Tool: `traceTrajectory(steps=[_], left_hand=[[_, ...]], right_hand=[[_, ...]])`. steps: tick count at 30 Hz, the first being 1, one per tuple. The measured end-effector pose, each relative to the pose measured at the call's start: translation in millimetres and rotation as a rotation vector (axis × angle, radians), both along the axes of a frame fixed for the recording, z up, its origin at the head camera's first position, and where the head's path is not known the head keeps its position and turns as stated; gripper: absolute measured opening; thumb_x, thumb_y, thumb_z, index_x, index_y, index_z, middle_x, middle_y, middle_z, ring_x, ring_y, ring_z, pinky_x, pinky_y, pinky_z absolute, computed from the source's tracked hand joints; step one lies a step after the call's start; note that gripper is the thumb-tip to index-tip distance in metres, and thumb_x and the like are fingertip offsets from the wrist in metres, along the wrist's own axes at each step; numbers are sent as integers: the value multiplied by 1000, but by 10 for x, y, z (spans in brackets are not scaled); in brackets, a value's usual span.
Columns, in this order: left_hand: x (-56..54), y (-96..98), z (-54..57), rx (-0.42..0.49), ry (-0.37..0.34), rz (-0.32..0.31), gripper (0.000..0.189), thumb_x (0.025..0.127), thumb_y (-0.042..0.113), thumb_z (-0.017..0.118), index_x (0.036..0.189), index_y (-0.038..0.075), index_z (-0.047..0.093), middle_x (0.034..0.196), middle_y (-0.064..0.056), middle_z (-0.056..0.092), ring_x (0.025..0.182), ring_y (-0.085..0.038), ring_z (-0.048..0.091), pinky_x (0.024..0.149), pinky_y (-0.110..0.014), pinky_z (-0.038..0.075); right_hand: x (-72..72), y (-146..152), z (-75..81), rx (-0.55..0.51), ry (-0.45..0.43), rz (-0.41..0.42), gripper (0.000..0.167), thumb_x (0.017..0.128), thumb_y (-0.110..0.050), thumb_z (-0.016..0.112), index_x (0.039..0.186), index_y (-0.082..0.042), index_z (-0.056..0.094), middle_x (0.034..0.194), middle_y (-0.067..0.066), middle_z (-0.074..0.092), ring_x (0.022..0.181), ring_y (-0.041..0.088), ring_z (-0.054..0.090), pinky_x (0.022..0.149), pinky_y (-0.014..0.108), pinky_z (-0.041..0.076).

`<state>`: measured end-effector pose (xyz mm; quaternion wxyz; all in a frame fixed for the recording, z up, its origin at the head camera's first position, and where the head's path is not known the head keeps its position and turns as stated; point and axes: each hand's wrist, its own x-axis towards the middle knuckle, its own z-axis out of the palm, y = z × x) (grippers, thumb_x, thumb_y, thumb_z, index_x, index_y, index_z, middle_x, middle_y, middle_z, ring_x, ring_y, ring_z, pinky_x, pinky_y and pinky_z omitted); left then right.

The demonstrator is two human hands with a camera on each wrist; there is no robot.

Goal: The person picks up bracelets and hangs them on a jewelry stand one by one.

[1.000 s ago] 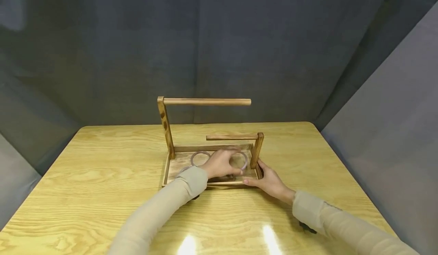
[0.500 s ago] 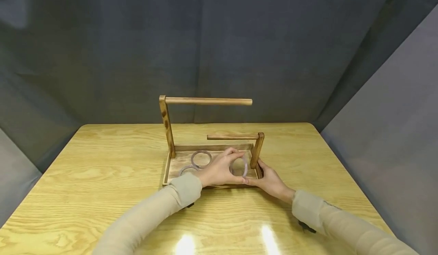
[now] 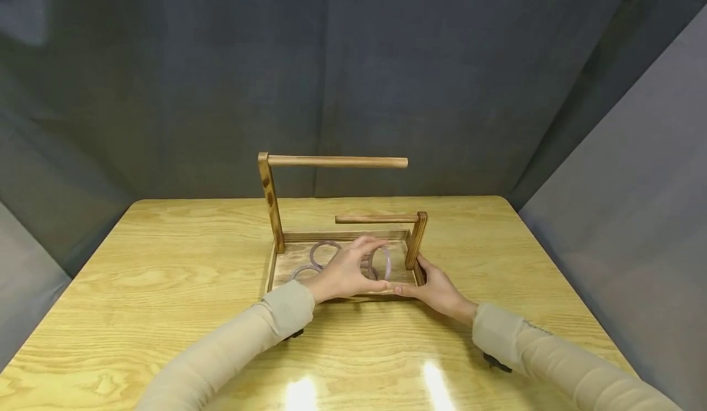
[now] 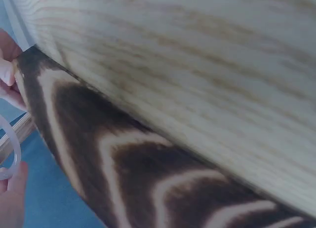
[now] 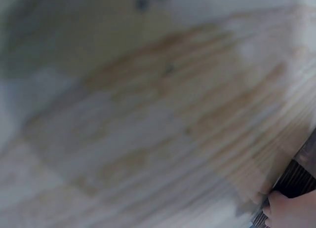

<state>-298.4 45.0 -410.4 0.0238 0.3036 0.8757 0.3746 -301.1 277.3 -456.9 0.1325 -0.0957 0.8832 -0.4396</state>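
Note:
My left hand pinches a pale, translucent bangle between thumb and fingers, standing it on edge over the right part of a wooden tray. In the left wrist view the same bangle shows at the left edge, above a fingertip. My right hand grips the tray's front right corner, its thumb along the front wall. The right wrist view catches that hand against the dark wood. Two more bangles, a back one and a front one, lie in the tray, partly behind my left hand.
From the tray's left side rises a tall post with a long horizontal bar. A shorter post on the right carries a lower bar pointing left. The wood-grain table surrounds the tray, with dark grey cloth hanging behind.
My left hand has taken hold of the right-hand bangle, tipped it up from lying in the tray, and drawn it slightly left. The right hand keeps its grip on the corner.

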Motion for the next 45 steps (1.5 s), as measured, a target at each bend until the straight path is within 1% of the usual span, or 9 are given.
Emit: traceTrajectory(steps=[8, 14, 20, 25, 29, 33, 36, 41, 45], left_hand=[[146, -205, -61, 54, -63, 47, 82, 70, 45, 76, 140, 26, 38, 142, -2, 41, 121, -22, 49, 99, -43, 43], [232, -366, -72, 105, -134, 70, 80, 71, 41, 77, 140, 29, 39, 142, 2, 41, 121, -25, 50, 96, -44, 46], [260, -480, -69, 122, -92, 96, 80, 70, 38, 79, 139, 27, 40, 139, 0, 45, 122, -27, 50, 99, -43, 44], [304, -620, -85, 134, -95, 149, 80, 69, 41, 78, 139, 31, 40, 137, -2, 46, 119, -28, 52, 96, -47, 45], [323, -726, -66, 165, -83, 172, 81, 69, 38, 79, 139, 29, 41, 138, -6, 46, 117, -30, 53, 96, -46, 45], [301, -804, -52, 172, -47, 170, 82, 69, 35, 80, 140, 22, 41, 139, -13, 45, 117, -33, 53, 97, -43, 45], [264, -864, -35, 173, -46, 189, 82, 70, 32, 80, 141, 20, 39, 139, -12, 44, 120, -33, 50, 98, -45, 44], [174, -962, 17, 225, -122, 206, 83, 71, 32, 79, 142, 20, 37, 142, -9, 40, 127, -31, 42, 97, -46, 44], [91, -1029, 70, 249, -153, 221, 84, 70, 37, 78, 142, 22, 36, 142, -8, 40, 127, -29, 43, 98, -41, 44]], right_hand=[[2, -11, 3, 7, -7, -13, 109, 74, -46, 73, 148, -4, 5, 151, 22, 13, 137, 40, 15, 108, 55, 26], [14, -6, 12, 8, -1, -6, 106, 76, -40, 73, 148, -3, 5, 151, 22, 12, 138, 38, 15, 109, 53, 25], [23, 13, 20, 10, 8, -2, 105, 77, -40, 72, 148, -4, 4, 151, 22, 11, 138, 38, 14, 109, 53, 25], [26, 6, 18, 23, -6, -6, 106, 76, -42, 72, 148, -5, 4, 152, 20, 10, 138, 37, 13, 109, 52, 26], [32, -1, 38, 20, -9, -5, 106, 76, -42, 72, 148, -4, 4, 152, 21, 11, 138, 36, 14, 109, 52, 26], [48, 9, 41, 22, -16, -7, 106, 76, -40, 72, 147, -3, 3, 152, 22, 11, 138, 37, 14, 109, 52, 27], [47, 13, 38, 36, -5, -8, 106, 76, -41, 72, 147, -3, 4, 151, 22, 11, 138, 38, 14, 109, 52, 26], [31, -1, 46, 29, 4, -9, 106, 76, -41, 73, 148, -5, 5, 152, 21, 10, 138, 38, 12, 109, 54, 25], [31, -14, 50, 24, -11, -5, 107, 75, -41, 73, 148, -6, 4, 152, 21, 8, 139, 38, 10, 108, 54, 25]])
